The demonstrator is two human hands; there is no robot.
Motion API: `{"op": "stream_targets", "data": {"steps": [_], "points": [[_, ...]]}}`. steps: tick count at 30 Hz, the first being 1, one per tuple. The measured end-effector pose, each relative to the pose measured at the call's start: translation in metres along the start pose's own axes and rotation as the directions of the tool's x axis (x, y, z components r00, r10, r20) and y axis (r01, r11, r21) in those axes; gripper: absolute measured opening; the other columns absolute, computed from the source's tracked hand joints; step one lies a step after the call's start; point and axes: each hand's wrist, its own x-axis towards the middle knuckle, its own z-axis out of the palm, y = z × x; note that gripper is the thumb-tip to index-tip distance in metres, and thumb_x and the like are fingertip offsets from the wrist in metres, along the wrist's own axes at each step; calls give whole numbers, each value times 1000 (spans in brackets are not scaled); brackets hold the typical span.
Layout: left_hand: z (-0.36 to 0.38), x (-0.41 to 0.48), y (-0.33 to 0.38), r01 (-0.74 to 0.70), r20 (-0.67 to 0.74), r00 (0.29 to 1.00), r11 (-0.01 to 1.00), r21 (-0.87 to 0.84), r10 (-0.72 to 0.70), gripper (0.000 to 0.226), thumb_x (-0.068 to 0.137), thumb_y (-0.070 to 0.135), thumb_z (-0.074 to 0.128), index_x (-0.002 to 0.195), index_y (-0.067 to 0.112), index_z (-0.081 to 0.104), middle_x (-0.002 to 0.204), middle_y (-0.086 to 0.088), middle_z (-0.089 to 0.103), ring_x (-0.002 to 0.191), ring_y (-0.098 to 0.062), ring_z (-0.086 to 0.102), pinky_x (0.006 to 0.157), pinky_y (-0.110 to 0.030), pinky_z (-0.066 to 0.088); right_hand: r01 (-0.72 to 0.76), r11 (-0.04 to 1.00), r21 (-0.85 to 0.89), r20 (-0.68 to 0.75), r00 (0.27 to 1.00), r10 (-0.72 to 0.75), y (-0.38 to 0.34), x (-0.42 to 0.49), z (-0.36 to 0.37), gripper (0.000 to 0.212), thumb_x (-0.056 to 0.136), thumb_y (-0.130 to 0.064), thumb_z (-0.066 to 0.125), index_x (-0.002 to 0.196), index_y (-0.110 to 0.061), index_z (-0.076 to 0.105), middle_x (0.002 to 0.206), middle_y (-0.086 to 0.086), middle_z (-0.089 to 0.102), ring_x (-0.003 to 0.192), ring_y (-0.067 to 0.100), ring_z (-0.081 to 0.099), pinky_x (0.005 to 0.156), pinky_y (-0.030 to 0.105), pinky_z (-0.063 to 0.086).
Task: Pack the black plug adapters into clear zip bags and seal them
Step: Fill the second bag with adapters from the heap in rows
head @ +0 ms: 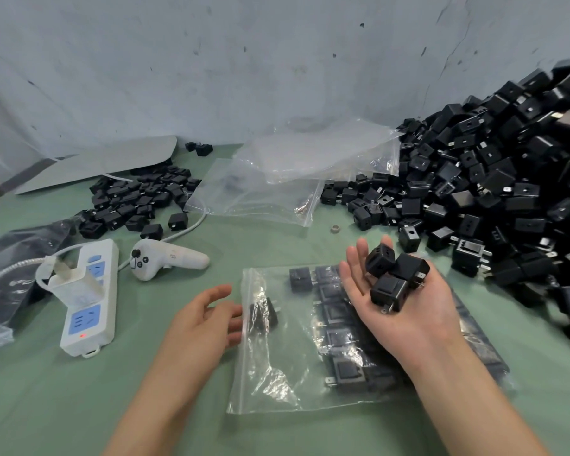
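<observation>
A clear zip bag (277, 366) lies flat on the green table in front of me, with several black plug adapters (339, 350) lined up in rows inside it and one adapter (264, 312) lying apart near its left edge. My right hand (405, 304) is palm up above the bag, fingers straight, carrying three loose black adapters (392, 274). My left hand (204, 324) lies relaxed with its fingertips at the bag's left, open edge.
A big heap of black adapters (494, 179) fills the right side. A smaller pile (135, 199) lies at the back left. Empty clear bags (277, 179) lie behind. A white power strip (86, 297) and a white controller (165, 258) sit to the left.
</observation>
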Motion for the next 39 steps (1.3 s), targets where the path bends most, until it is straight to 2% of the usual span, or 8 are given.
{"op": "stream_targets", "data": {"steps": [4, 6, 10, 16, 21, 26, 36, 39], "points": [[6, 1, 2, 44, 68, 997, 994, -96, -38, 15, 98, 13, 53, 108, 21, 62, 86, -8, 78, 74, -16, 75, 60, -26, 61, -1, 1000, 3, -10, 1000, 1, -1, 0, -2, 39, 98, -33, 46, 93, -13, 79, 116, 13, 72, 101, 33, 72, 98, 47, 51], [11, 6, 1, 66, 67, 996, 991, -120, -58, 16, 99, 14, 55, 111, 19, 64, 93, -12, 77, 74, -16, 74, 70, -32, 63, -4, 1000, 3, -14, 1000, 4, -2, 0, -2, 40, 98, -33, 46, 91, -13, 80, 116, 13, 72, 101, 33, 72, 98, 47, 51], [15, 17, -4, 70, 90, 994, 993, -94, -61, 21, 98, 21, 59, 118, 26, 64, 99, -1, 78, 83, -14, 75, 84, -35, 57, -14, 1000, 2, -20, 1000, 14, -3, -1, -2, 35, 98, -33, 46, 99, -16, 77, 117, 12, 71, 102, 31, 72, 99, 46, 51], [14, 22, -10, 61, 115, 992, 995, -84, -51, 24, 89, 34, 65, 113, 35, 62, 114, -7, 73, 106, -26, 70, 105, -50, 47, -13, 1000, -5, -22, 1000, 12, -4, -1, -2, 33, 98, -33, 46, 101, -17, 75, 116, 12, 72, 102, 31, 72, 97, 46, 51], [24, 28, -13, 70, 143, 988, 988, -139, -50, 22, 100, 21, 57, 122, 21, 56, 93, -9, 78, 87, -23, 76, 74, -32, 60, -11, 1000, -26, -20, 1000, 10, -2, 0, -2, 32, 96, -33, 46, 105, -19, 73, 116, 11, 72, 102, 30, 72, 99, 44, 51], [33, 27, -8, 94, 163, 985, 977, -191, -63, 26, 100, 18, 57, 126, 19, 55, 95, -10, 77, 91, -22, 75, 75, -29, 59, -16, 999, -28, -19, 1000, 15, -2, 1, -4, 33, 96, -34, 45, 103, -19, 73, 116, 11, 72, 101, 29, 72, 97, 43, 52], [33, 27, -2, 112, 213, 974, 980, -164, -75, 24, 100, 20, 56, 124, 21, 58, 101, -13, 76, 68, -23, 71, 59, -29, 59, -28, 999, -34, -11, 1000, 28, -1, 3, -5, 31, 92, -30, 47, 103, -18, 73, 116, 12, 72, 101, 31, 72, 91, 43, 54], [28, 28, 1, 106, 127, 988, 979, -176, -84, 19, 101, 18, 54, 118, 20, 61, 95, -14, 77, 70, -26, 73, 58, -32, 60, -39, 999, -30, 0, 999, 39, -2, 2, -5, 31, 92, -29, 47, 104, -18, 73, 117, 12, 72, 102, 31, 72, 94, 43, 53]]}}
